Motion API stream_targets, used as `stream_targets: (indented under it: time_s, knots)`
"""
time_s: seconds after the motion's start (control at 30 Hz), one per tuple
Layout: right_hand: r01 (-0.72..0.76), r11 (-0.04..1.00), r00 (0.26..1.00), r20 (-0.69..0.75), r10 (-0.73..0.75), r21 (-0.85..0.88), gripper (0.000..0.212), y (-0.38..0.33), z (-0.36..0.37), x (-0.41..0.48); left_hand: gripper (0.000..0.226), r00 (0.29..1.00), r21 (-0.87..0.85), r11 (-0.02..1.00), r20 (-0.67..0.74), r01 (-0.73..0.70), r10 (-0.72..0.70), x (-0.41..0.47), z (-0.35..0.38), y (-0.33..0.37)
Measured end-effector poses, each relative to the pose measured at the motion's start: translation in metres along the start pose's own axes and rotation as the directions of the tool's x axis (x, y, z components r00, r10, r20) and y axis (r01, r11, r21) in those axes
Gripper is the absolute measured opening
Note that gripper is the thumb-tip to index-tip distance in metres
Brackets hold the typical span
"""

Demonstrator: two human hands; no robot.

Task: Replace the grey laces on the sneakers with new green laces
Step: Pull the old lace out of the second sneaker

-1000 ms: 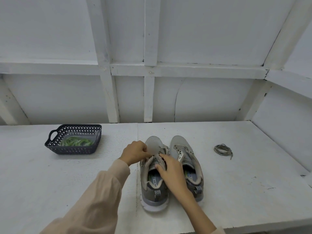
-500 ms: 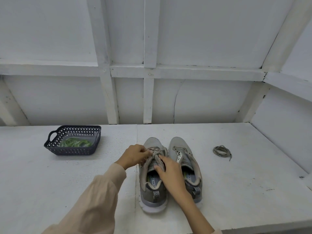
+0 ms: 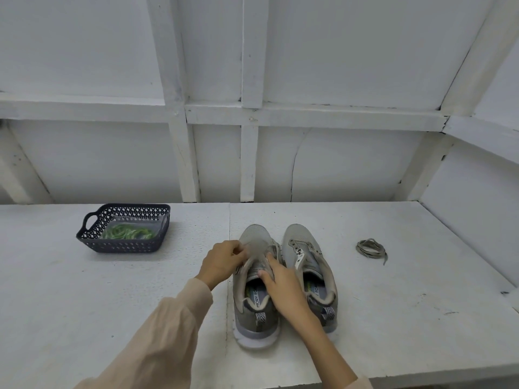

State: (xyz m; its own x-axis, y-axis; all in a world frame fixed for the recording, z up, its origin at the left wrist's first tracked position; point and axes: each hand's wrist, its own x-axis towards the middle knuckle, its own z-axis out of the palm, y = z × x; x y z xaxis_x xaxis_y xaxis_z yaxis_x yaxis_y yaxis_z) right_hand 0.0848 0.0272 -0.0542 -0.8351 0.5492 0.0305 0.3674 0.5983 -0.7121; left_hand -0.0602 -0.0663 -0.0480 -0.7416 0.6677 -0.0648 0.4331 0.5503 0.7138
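Note:
Two grey sneakers stand side by side on the white table, toes away from me. On the left sneaker my left hand pinches the grey lace at the left side of the eyelets. My right hand rests on the tongue, fingers curled over it and thumb at the tongue's edge. The right sneaker has bare eyelets. A coiled grey lace lies on the table to its right. Green laces sit in a dark basket at the left.
The white table runs the full width, its front edge close to me. A white panelled wall with beams stands behind it, and a slanted wall closes the right side.
Both hands stay on the left sneaker. My left hand has shifted slightly along the laces, and my right hand has slid a little forward over the tongue.

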Motion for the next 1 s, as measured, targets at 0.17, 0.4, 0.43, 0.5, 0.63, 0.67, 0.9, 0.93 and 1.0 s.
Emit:
stream_targets:
  time_s: [0.17, 0.4, 0.43, 0.5, 0.63, 0.67, 0.9, 0.93, 1.0]
  knots:
    - [0.006, 1.0, 1.0, -0.005, -0.006, -0.002, 0.054, 0.001, 0.0, 0.001, 0.021, 0.977, -0.011, 0.999, -0.207, 0.042, -0.043, -0.005, 0.009, 0.004]
    - [0.016, 1.0, 1.0, 0.003, -0.016, -0.021, 0.052, 0.001, -0.001, 0.0, 0.018, 0.975, -0.138, 0.99, -0.221, 0.004, -0.035, -0.009, 0.015, 0.0]
    - [0.015, 1.0, 1.0, 0.006, -0.015, -0.022, 0.052, 0.001, -0.001, 0.0, 0.016, 0.965, -0.156, 0.988, -0.258, 0.002, -0.043, -0.009, 0.014, 0.001]
    - [0.012, 1.0, 1.0, 0.009, -0.012, -0.019, 0.053, 0.001, 0.0, 0.001, 0.016, 0.949, -0.202, 0.979, -0.308, -0.002, -0.062, -0.009, 0.014, 0.003]
    - [0.006, 1.0, 1.0, 0.01, -0.005, -0.028, 0.054, 0.002, 0.0, 0.002, 0.026, 0.965, -0.251, 0.968, -0.247, 0.026, -0.09, -0.013, 0.022, 0.003]
    - [0.003, 1.0, 1.0, 0.015, -0.003, -0.026, 0.054, 0.002, -0.001, 0.002, 0.027, 0.969, -0.247, 0.969, -0.232, 0.022, -0.081, -0.015, 0.024, 0.001]
    - [0.025, 0.999, 0.999, 0.025, -0.025, -0.021, 0.053, 0.001, -0.003, 0.001, 0.017, 0.923, -0.387, 0.921, -0.371, -0.05, -0.105, -0.016, 0.014, 0.001]
    - [0.024, 0.999, 0.999, 0.026, -0.023, -0.022, 0.054, 0.001, -0.003, 0.001, 0.019, 0.932, -0.391, 0.919, -0.346, -0.041, -0.105, -0.017, 0.014, 0.001]
    - [0.019, 1.0, 1.0, 0.025, -0.018, -0.026, 0.054, 0.002, -0.002, 0.001, 0.022, 0.959, -0.358, 0.934, -0.266, -0.008, -0.094, -0.02, 0.016, 0.001]
